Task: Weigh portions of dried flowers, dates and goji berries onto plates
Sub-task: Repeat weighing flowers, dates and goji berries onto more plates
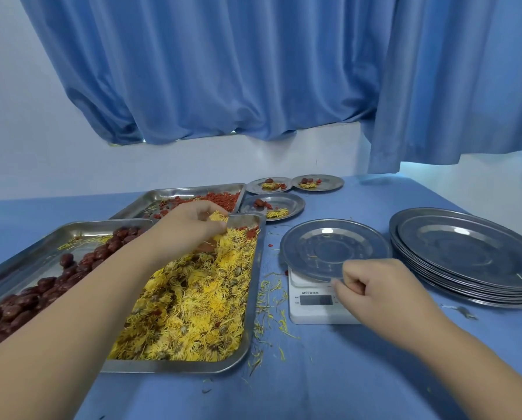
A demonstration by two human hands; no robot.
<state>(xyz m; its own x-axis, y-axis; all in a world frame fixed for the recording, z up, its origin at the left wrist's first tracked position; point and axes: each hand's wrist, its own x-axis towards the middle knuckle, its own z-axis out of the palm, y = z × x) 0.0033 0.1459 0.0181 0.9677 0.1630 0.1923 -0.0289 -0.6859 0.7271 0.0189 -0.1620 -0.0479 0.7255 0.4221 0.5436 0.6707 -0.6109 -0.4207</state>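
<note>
Head view.

1. Dried flowers (193, 304): yellow, thread-petalled, fluffy heads, heaped loose. They fill a rectangular steel tray (253, 298) with rounded corners, front and centre on the table (314, 374). Stray petals (272, 298) lie on the blue cloth beside it.
2. Dates (41, 286): dark red, wrinkled, glossy ovals in a second steel tray (41, 253), touching the left side of the flower tray.
3. Goji berries (220, 199): small, bright red, in a third tray (169, 194) behind the other two.
4. Scale (317, 310): white plastic, grey display, just right of the flower tray. A round, shallow metal plate (332, 247) sits on it, bare.
5. Stack of plates (465, 253): same round metal kind, nested, at right.
6. Filled plates, three, beyond the scale: one near (287, 203), two farther back (255, 186) (332, 181), each with flowers and red pieces.
7. Left hand (190, 228): forearm reaches across the date tray; fingers bent down over the far end of the flower heap, pinching a yellow tuft (219, 216).
8. Right hand (375, 289): loosely fisted at the near rim of the plate on the scale, knuckles up. Whether the fingertips pinch the rim cannot be told.
9. Curtain (223, 71): blue, pleated cloth, hanging against a white wall.
</note>
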